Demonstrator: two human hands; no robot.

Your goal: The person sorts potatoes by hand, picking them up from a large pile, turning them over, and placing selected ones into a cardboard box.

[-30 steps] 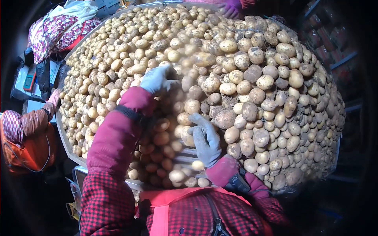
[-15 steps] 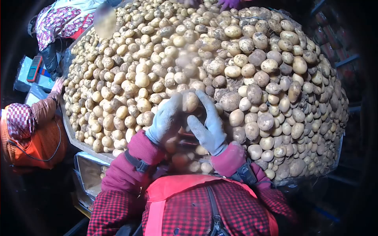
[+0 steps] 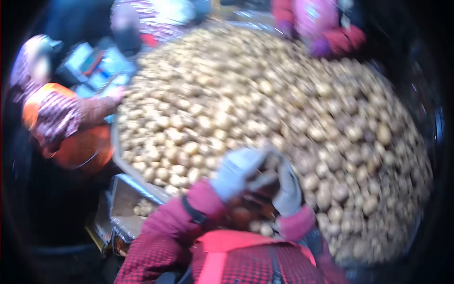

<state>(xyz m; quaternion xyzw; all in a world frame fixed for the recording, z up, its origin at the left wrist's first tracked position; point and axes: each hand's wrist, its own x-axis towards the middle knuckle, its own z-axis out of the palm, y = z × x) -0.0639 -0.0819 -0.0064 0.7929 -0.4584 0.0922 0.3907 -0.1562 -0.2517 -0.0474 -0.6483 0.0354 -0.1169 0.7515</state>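
Observation:
Both gloved hands meet over the near edge of a large heap of potatoes (image 3: 222,118). My left hand (image 3: 238,173), in a pale grey-blue glove, is closed with its fingers curved toward the right. My right hand (image 3: 287,188), gloved alike, bends in from the other side. A brownish, rounded potato (image 3: 271,163) shows between the fingertips, blurred and partly hidden by the gloves. Below the hands, a dark reddish opening and a few pale potatoes (image 3: 263,228) show in front of my red apron (image 3: 231,240).
A person in an orange vest (image 3: 85,146) stands at the left, arm on the heap's rim. At the far side are people with a patterned sleeve (image 3: 151,19) and purple gloves (image 3: 320,47). A box (image 3: 130,201) holding small potatoes stands lower left; blue-white packages (image 3: 101,66) lie behind.
The view has swung, so the heap sits lower and further right and more co-workers show. My hands remain together around the potato, my right fingers bent closer in. The picture is now blurred.

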